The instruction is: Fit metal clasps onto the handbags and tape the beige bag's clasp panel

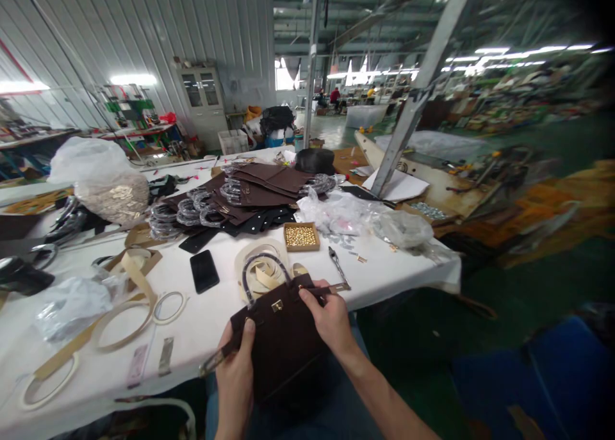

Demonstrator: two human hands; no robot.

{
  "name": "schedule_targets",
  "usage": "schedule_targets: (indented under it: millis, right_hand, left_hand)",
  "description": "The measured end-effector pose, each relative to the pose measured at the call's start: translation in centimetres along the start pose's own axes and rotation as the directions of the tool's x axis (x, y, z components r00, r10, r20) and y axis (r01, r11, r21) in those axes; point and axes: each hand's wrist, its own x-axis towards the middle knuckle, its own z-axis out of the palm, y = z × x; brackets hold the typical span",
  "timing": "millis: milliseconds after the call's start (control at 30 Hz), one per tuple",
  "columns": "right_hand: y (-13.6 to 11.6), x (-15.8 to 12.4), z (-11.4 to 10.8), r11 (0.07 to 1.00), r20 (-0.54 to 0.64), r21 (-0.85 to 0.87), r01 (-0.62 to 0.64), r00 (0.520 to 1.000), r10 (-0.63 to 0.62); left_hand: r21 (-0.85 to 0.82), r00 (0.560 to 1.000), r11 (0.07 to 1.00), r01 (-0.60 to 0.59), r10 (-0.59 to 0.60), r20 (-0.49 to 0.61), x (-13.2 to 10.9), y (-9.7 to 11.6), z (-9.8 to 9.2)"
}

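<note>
Your fingers pinch the 2 strap ends of the dark brown bag point(283, 344): left hand point(236, 369) grips the lower strap tip, right hand point(327, 318) the upper one. The bag rests on your lap against the table point(216, 318) edge, bracing it, hardware tray point(300, 236) within reach.

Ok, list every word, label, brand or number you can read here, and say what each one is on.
No text can be read anywhere.
The dark brown handbag, held by the left hand and right hand: gold clasp only, no brand visible.
The black phone: screen dark, blank.
The small tags near the table edge: too small and blurred to tell any print.
The cabinet and far wall: any signs are too blurred.
</note>
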Motion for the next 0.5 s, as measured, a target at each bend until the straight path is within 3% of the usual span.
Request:
schedule_targets:
  millis: [100,400,500]
  right_hand:
    - [0.1,0.0,0.0,1.000,0.007,0.004,0.004,1.000,-0.004]
    - [0.3,-0.8,1.1,0.967,-0.085,-0.200,0.160,0.980,-0.179]
    - [0.5,-0.9,1.9,0.939,-0.110,-0.257,0.227,0.959,-0.262]
  left_hand:
    - [-0.125,0.994,0.989,0.076,-0.065,0.090,0.3,0.7,-0.3]
    - [0.006,0.986,1.000,0.002,-0.003,0.166,1.0,-0.2,-1.8]
    - [0.032,0.994,0.999,-0.007,0.003,0.111,0.8,0.0,-1.6]
